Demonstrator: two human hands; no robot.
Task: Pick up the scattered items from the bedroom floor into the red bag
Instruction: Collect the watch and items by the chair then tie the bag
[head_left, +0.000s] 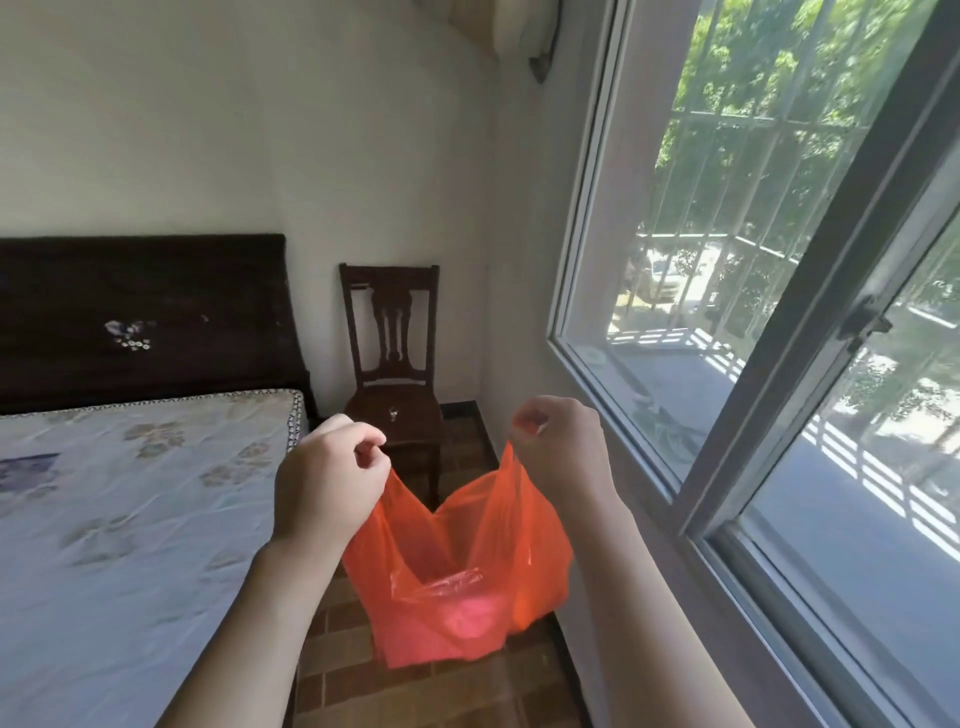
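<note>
A thin red plastic bag (457, 582) hangs in front of me above the brick-patterned floor. My left hand (332, 478) grips its left handle and my right hand (561, 447) grips its right handle, holding the mouth apart. Something crumpled and translucent lies inside the bag near the bottom; I cannot tell what it is. No scattered items show on the visible floor.
A bed with a floral mattress (130, 519) and a dark headboard (145, 322) fills the left. A dark wooden chair (395, 374) stands in the corner with a small object on its seat. A large window (753, 312) runs along the right wall. A narrow floor strip (467, 691) lies between them.
</note>
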